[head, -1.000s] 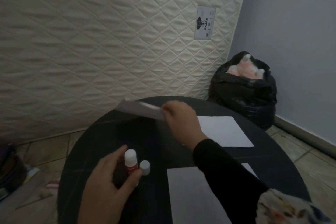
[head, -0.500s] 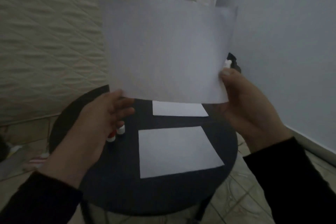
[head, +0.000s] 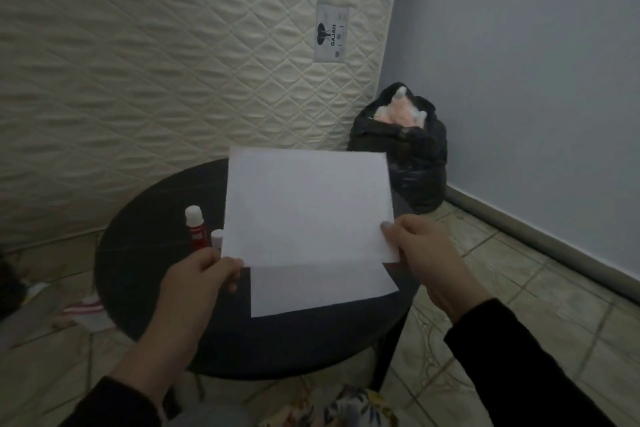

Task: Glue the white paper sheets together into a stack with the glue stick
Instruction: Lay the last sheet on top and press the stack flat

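Note:
I hold a white paper sheet [head: 306,204] in the air over the round black table [head: 138,253]. My left hand [head: 199,282] pinches its near left corner and my right hand [head: 420,250] pinches its near right corner. A second white sheet [head: 318,289] lies flat on the table under it, its far part hidden by the held sheet. The red glue stick [head: 195,227] stands upright to the left with its white glue tip exposed. Its white cap [head: 217,238] stands beside it, partly behind the held sheet.
A quilted cream mattress [head: 173,62] leans against the wall behind the table. A full black rubbish bag [head: 408,156] sits on the tiled floor in the corner by the grey wall. Clutter lies on the floor at the left [head: 83,305].
The sheet went from being lifted off the table by my right hand, to held high with both hands, to lowered over the sheet on the table. My left hand left the glue stick.

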